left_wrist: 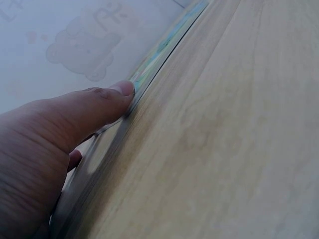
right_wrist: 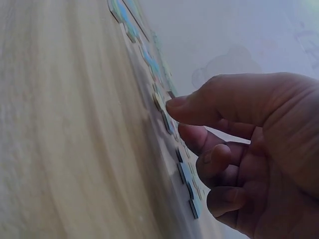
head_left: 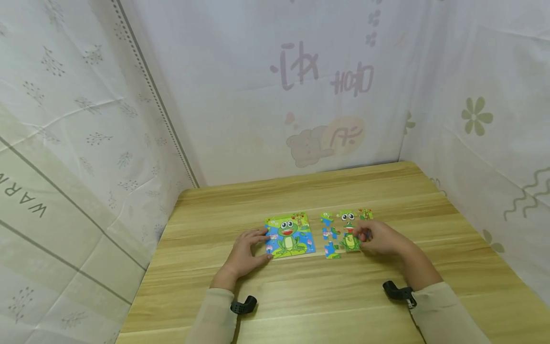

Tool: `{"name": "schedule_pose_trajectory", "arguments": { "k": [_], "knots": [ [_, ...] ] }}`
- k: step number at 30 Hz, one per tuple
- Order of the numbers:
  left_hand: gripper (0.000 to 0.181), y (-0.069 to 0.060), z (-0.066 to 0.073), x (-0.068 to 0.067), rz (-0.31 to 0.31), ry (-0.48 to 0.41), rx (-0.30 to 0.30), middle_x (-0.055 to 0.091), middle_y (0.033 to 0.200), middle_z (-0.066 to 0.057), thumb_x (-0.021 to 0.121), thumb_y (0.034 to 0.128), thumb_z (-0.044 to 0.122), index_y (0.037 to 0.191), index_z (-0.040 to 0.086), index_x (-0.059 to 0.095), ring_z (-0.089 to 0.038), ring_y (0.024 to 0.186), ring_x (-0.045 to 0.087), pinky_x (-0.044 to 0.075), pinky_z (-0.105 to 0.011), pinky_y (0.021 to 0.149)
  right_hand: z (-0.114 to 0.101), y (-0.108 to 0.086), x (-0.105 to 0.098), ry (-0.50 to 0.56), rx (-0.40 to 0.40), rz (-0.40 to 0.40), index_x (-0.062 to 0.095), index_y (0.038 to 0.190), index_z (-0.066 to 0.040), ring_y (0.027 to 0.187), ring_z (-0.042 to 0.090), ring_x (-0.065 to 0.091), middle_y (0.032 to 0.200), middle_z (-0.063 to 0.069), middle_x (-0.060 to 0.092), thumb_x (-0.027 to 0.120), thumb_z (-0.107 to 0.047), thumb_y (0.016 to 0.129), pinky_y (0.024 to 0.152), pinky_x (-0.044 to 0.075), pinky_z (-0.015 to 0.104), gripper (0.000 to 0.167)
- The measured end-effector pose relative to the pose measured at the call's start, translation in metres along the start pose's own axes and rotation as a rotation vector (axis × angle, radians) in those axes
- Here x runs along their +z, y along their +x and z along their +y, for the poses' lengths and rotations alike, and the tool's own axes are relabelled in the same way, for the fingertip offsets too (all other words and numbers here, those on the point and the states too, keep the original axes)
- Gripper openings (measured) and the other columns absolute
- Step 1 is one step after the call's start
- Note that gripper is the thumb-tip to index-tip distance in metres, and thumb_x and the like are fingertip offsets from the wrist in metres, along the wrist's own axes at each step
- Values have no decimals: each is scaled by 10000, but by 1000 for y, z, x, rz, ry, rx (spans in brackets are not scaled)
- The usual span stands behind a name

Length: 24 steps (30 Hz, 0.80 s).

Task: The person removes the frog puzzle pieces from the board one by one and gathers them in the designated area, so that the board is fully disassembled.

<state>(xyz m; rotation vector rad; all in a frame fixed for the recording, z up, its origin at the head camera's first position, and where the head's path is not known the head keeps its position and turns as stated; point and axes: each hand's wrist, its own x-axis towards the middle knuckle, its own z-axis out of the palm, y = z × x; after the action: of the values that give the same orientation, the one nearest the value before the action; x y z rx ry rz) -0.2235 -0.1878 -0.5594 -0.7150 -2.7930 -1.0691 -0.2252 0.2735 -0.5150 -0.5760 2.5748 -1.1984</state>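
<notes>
A square frog puzzle (head_left: pixel 290 235) lies flat on the wooden table, its picture whole. My left hand (head_left: pixel 246 254) rests along its left side, fingers at the edge and the thumb (left_wrist: pixel 112 102) touching the near left corner. To the right lie several loose frog puzzle pieces (head_left: pixel 331 250), spread slightly apart in rows. Over the right-hand pieces is my right hand (head_left: pixel 380 237), its fingers loosely curled. In the right wrist view a gap shows between thumb (right_wrist: pixel 192 107) and forefinger, with no piece visible there. The hand partly hides the pieces beneath it.
The wooden table (head_left: pixel 301 306) has rounded far corners. Printed cloth (head_left: pixel 240 95) hangs behind it and on both sides. A black wrist device (head_left: pixel 243 305) sits on the left wrist, and another black device (head_left: pixel 398 291) on the right.
</notes>
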Motion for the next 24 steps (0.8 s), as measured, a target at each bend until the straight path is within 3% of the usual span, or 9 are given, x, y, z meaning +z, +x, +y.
{"name": "schedule_pose_trajectory", "arguments": {
  "k": [9,24],
  "knots": [
    [541,-1,-1,1,-1,4,-6,523,1570,50,886,864,336,1351,172,717,-260,1491,380,273,-599,1223,6,-6,-4,-4,47,-36,718,1054,-80,805,217,545,893,57,611,755,57,833,642,496,262,264],
    [541,0,-1,1,2,5,-1,528,1565,50,891,859,328,1347,170,720,-260,1488,386,281,-595,1220,5,-9,-2,6,54,-60,721,1037,-66,818,215,565,892,47,626,791,30,841,651,507,259,229]
  ]
}}
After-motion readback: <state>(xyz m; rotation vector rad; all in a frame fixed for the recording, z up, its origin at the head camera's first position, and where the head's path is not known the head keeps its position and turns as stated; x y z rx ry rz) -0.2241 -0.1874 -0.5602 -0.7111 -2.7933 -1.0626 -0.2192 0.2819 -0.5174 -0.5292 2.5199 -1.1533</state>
